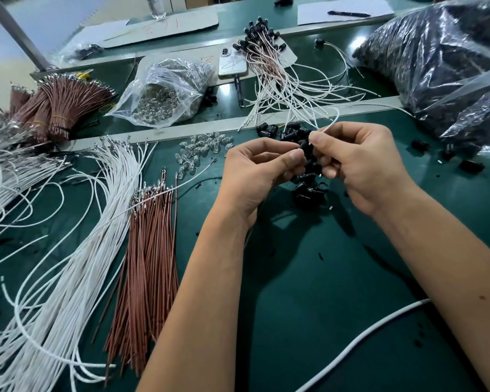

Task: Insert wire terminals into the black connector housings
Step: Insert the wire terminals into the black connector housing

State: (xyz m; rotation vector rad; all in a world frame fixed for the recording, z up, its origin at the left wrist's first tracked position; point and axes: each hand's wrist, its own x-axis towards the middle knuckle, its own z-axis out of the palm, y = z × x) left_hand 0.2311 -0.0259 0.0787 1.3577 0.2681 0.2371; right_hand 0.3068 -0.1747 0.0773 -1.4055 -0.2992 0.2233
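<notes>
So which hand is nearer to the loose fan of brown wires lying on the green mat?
Left. The left hand is just right of the fan of brown wires, gripping a black connector housing. The right hand is farther right, pinching a white wire.

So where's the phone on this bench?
In the head view the phone lies face down at the far middle, between the clear bag of bulbs and the finished wires.

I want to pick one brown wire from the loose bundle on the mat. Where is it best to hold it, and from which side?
Probably grip near the terminal end, coming from above. There the brown wires fan apart on the mat, so one can be pinched alone; lower down they lie packed together. A grip close to the terminal also suits feeding it into a housing.
</notes>
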